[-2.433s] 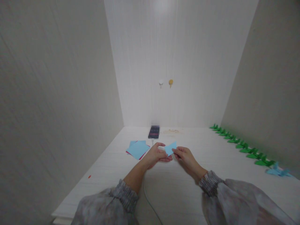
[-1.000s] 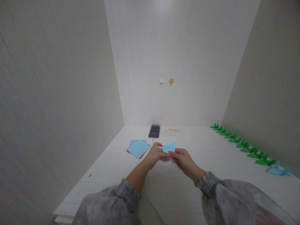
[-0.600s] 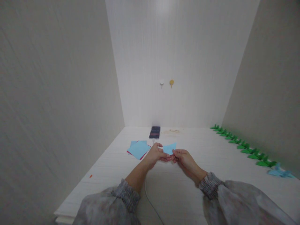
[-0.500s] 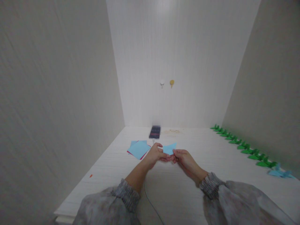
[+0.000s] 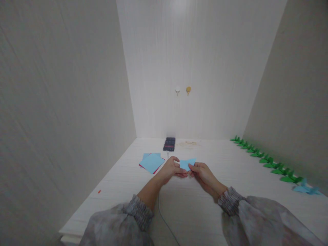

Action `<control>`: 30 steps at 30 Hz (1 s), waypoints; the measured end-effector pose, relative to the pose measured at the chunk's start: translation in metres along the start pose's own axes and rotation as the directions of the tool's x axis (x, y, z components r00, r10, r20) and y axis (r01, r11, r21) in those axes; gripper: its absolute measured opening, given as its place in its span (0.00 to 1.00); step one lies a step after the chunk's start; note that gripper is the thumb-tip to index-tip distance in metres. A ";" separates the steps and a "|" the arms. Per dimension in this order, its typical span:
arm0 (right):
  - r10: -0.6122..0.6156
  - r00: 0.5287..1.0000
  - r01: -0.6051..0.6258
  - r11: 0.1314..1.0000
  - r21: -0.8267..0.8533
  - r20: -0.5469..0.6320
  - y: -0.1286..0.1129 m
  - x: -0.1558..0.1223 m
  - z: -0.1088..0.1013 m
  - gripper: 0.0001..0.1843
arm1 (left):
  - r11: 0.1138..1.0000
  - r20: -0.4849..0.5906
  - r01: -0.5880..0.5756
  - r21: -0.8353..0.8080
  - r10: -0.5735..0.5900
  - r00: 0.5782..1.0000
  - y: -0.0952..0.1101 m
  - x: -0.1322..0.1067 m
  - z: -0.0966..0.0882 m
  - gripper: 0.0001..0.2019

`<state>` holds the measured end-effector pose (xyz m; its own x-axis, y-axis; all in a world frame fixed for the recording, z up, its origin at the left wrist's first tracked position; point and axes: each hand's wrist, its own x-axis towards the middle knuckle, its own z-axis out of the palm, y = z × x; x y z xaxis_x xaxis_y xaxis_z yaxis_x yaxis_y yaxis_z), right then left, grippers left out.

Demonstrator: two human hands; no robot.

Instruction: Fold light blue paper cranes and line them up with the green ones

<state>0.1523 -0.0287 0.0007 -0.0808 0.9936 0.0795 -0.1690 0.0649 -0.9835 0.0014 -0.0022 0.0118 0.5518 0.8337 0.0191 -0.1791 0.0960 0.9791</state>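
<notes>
A small folded piece of light blue origami paper (image 5: 186, 164) is held up between both hands, above the white table. My left hand (image 5: 172, 169) pinches its lower left side, with the index finger raised behind the left edge. At the right, my right hand (image 5: 202, 171) grips it, thumb pressed on the front face. The paper's lower edge is partly hidden by the fingers. Left of my left hand lies a loose stack of square sheets, a light blue sheet (image 5: 152, 162) on top with red edges showing beneath.
A row of green folded paper cranes (image 5: 276, 168) runs along the right wall, ending in a light blue crane (image 5: 306, 188). A pixelated dark phone (image 5: 169, 144) stands at the back, its cable (image 5: 166, 223) trailing forward. An orange scrap (image 5: 99, 191) lies left. Two hooks (image 5: 188, 89) are on the back wall.
The blue paper has shifted slightly right and tilted, showing more of its face. My right thumb now lies further onto it. Both hands stay in nearly the same place.
</notes>
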 end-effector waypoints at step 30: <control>-0.112 0.993 0.105 0.983 -0.148 -0.042 -0.012 0.001 0.004 0.12 | 0.996 -0.154 -0.080 0.037 0.084 0.984 0.002 0.009 -0.005 0.13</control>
<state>0.1507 -0.0286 0.0130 -0.0196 0.9830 0.1824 -0.0289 0.1818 -0.9829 0.0022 0.0083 0.0126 0.4028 0.9126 0.0702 -0.1922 0.0093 0.9813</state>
